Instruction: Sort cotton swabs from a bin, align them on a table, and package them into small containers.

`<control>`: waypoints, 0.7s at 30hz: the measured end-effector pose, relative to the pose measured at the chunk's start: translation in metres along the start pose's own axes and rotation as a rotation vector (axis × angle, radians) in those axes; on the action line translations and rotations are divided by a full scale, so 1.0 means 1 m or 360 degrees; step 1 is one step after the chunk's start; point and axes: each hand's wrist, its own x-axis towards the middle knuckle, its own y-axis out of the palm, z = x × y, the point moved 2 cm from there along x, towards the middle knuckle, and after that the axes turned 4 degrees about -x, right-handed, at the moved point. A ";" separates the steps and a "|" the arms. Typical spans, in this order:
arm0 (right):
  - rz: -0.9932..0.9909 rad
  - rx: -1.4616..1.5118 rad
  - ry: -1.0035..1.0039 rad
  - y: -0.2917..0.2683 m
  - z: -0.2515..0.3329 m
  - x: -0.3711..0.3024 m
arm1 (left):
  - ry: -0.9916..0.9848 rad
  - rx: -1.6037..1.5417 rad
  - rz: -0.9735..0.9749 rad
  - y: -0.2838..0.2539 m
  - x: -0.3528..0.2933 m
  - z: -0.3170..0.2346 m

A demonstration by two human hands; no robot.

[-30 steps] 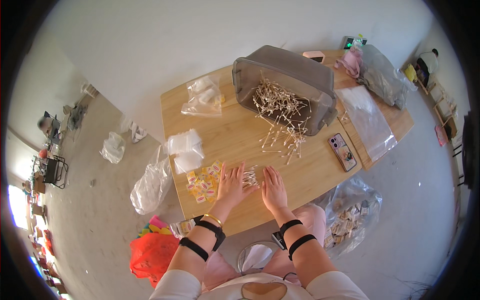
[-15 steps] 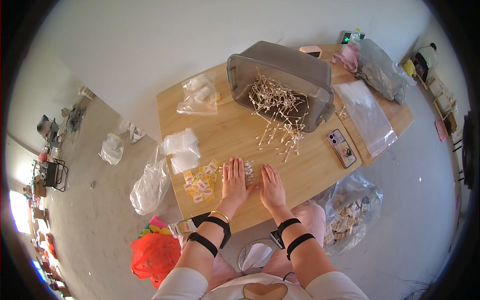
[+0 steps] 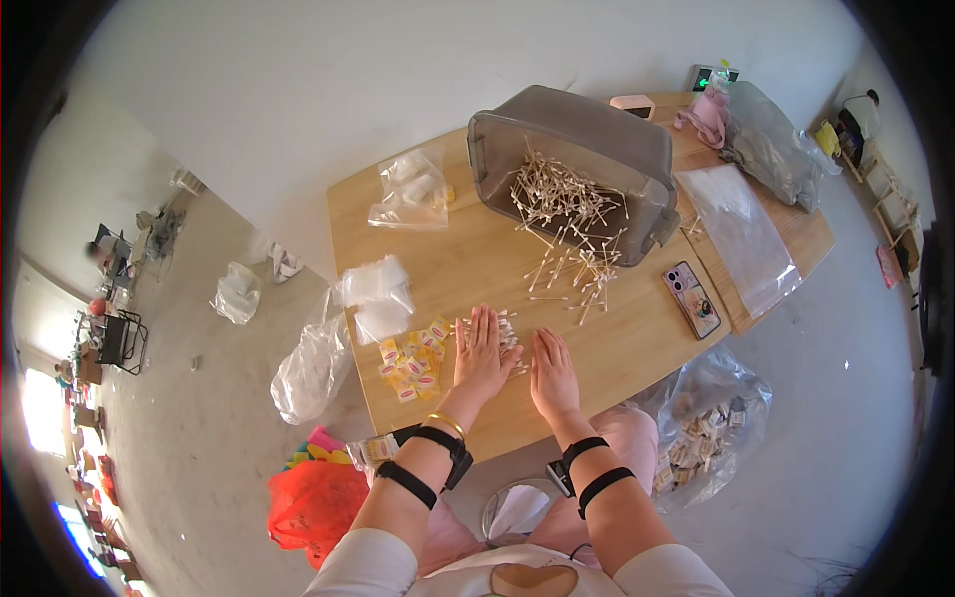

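Observation:
My left hand (image 3: 480, 350) lies flat with fingers stretched out, over the left part of a small bundle of cotton swabs (image 3: 509, 334) on the table. Some swab tips show past its fingers on both sides; the rest are hidden beneath it. To the right of the bundle, my right hand (image 3: 553, 370) is held with straight fingers, palm turned inward, a small gap from the swabs. Beside my left hand is a heap of small yellow-and-white packets or cards (image 3: 415, 360). A grey plastic bin (image 3: 557, 111) lies tipped on its side, with loose cotton swabs (image 3: 567, 191) spilling out.
Clear plastic bags (image 3: 376, 298) are stacked left of the packets, another bag (image 3: 410, 189) behind. A phone (image 3: 692, 299) and a clear sheet bag (image 3: 741, 239) lie at right. Filled bags (image 3: 704, 438) stand below the table, a red bag (image 3: 316, 505) at left. A person (image 3: 859, 114) is far right.
The whole view has shifted slightly to the right. Both hands stay around the swab bundle, and a little more of it shows between them.

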 end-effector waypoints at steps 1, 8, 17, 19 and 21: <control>0.0004 -0.0003 -0.0005 0.000 -0.001 0.000 | 0.0056 0.0031 -0.0063 -0.002 -0.004 -0.002; -0.0005 -0.0059 -0.0049 -0.001 0.000 0.001 | 0.0140 0.0083 -0.0085 0.010 -0.028 -0.008; 0.0052 -0.0089 -0.0029 0.002 0.001 0.001 | 0.0132 0.0178 -0.0087 0.017 -0.032 -0.011; 0.0049 -0.0103 -0.0034 0.003 -0.001 0.001 | 0.0116 0.0121 -0.0095 0.023 -0.037 -0.015; 0.0044 -0.0115 -0.0041 0.004 -0.001 0.000 | 0.0099 0.0066 -0.0106 0.025 -0.043 -0.017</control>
